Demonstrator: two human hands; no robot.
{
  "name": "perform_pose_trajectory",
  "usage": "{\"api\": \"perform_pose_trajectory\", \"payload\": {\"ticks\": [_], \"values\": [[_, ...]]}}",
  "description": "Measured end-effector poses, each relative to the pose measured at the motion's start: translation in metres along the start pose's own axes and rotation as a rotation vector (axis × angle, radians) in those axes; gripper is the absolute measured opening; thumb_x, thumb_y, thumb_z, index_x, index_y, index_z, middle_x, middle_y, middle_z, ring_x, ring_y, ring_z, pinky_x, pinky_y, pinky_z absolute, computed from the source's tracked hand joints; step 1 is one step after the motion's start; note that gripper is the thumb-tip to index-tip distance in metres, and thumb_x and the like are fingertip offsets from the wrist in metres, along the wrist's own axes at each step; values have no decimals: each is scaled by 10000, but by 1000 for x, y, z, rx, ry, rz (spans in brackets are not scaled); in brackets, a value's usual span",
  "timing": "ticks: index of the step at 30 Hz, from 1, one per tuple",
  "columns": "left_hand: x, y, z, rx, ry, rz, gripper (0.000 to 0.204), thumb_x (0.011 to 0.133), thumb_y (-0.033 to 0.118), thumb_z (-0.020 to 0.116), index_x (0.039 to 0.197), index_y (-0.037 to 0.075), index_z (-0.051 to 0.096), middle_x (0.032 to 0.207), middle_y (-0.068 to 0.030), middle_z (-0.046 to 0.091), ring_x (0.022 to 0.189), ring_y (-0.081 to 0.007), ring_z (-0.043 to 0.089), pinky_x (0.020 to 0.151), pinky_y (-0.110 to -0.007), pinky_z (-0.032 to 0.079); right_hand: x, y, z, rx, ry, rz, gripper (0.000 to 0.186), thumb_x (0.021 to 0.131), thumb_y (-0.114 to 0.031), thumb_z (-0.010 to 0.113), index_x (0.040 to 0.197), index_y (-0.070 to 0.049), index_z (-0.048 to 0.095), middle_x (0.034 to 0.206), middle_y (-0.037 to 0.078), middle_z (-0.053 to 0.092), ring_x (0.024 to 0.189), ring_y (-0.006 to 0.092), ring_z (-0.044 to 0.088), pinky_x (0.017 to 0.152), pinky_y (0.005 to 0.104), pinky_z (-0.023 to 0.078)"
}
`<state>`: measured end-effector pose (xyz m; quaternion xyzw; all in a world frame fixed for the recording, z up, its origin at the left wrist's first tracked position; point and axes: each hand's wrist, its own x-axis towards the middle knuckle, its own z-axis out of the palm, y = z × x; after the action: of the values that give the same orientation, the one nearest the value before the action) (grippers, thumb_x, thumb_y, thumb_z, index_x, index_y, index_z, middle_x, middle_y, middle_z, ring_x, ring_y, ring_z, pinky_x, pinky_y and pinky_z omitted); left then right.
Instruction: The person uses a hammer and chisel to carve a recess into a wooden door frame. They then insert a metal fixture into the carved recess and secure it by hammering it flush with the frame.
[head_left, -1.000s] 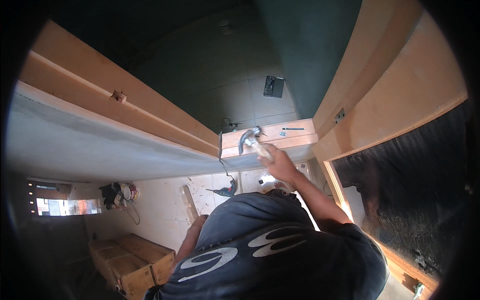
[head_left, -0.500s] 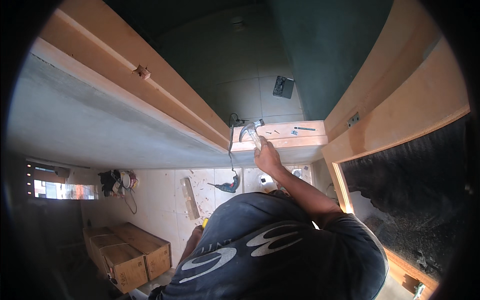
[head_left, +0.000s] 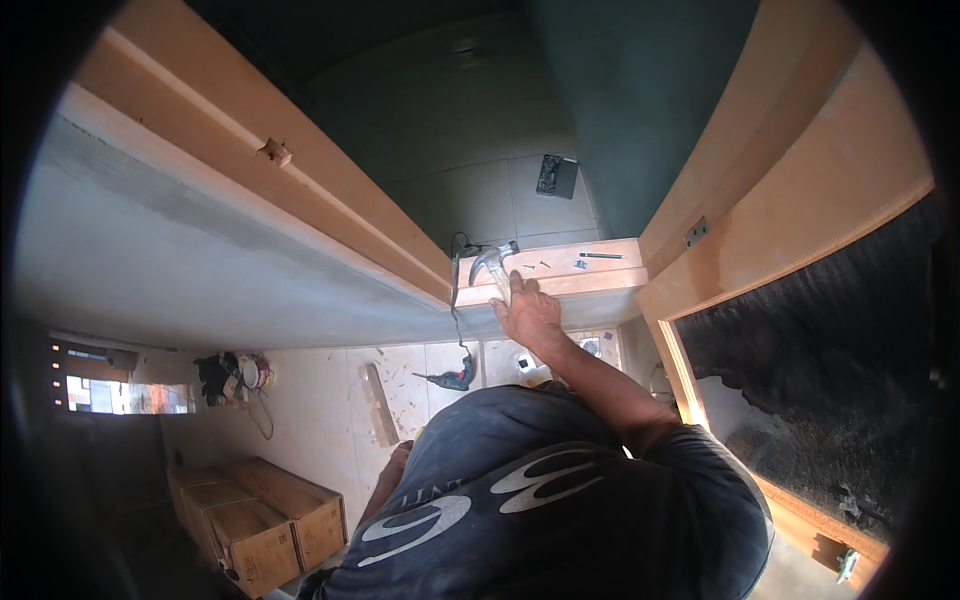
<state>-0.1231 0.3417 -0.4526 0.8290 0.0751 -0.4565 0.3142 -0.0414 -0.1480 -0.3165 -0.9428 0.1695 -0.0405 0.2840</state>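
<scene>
My right hand (head_left: 527,312) reaches out to a horizontal wooden beam (head_left: 610,278) and is closed around the handle of a claw hammer (head_left: 492,260). The hammer's steel head rests over the beam's left end. A few small screws (head_left: 545,265) and a thin dark tool (head_left: 600,256) lie on the beam beside it. A black cord (head_left: 457,300) hangs from the beam's left end. Only my left forearm (head_left: 390,480) shows beside my dark shirt; the hand itself is hidden.
A power drill (head_left: 450,379) and a short plank (head_left: 378,402) lie on the tiled floor below. Brown boxes (head_left: 262,512) stand at lower left, near a heap of gear (head_left: 236,374). Wooden frame posts with a hinge (head_left: 696,232) run along both sides.
My head has shifted, so the frame and beam sit slightly differently in view. My right hand has stayed on the hammer at the beam's left end.
</scene>
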Motion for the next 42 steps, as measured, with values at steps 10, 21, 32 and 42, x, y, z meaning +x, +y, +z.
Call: {"api": "perform_pose_trajectory", "payload": {"ticks": [10,21,32,42], "values": [[14,16,-9,27,-15,10,427,977,459,772,1085,47,737,929,-196,767,871,-353,743,808,-481,579,5,93,-42,70,348,299,286,1010,-268,655,1231,-99,719,1200,157,708,1021,412,728,878,554,584],[0,46,-10,26,-41,93,423,977,454,775,1083,47,736,924,-190,765,865,-344,739,805,-476,578,11,99,-35,95,449,118,208,951,-142,680,1136,-49,701,1157,160,682,923,391,721,821,505,596],[-37,36,-7,8,-19,8,419,976,450,778,1082,47,736,919,-185,763,859,-336,735,802,-471,576,48,-45,-128,1286,56,-137,300,929,-8,804,1220,-25,737,1050,95,756,979,156,731,880,292,590],[-46,24,6,-24,6,-17,416,976,446,780,1080,46,736,914,-180,762,854,-328,732,799,-467,575,77,-205,-211,1531,92,-643,208,942,-15,792,1145,23,775,1055,128,791,954,149,774,863,276,645]]}}
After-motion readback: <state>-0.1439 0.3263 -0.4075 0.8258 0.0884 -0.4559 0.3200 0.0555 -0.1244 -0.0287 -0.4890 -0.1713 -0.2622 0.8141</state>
